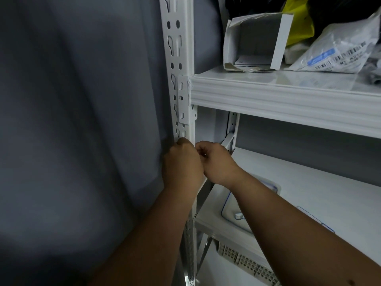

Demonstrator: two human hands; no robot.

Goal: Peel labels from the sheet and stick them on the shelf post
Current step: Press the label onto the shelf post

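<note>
The white slotted shelf post (178,58) runs down the middle of the view. Both my hands meet on it just below the upper shelf's bracket. My left hand (182,165) lies against the post's front with its back to the camera; its fingers curl out of sight and its thumb tip touches the post. My right hand (217,162) comes in from the right with curled fingers, pinching a small pale sliver, apparently a label (204,155), beside my left hand. My hands hide the label sheet.
The upper shelf (288,96) carries an open white box (255,42), a yellow bag (299,19) and a plastic mailer (338,52). The lower shelf (309,182) holds a clear container with blue trim (228,209). Below it sits a perforated crate (247,263). A grey wall (82,120) is on the left.
</note>
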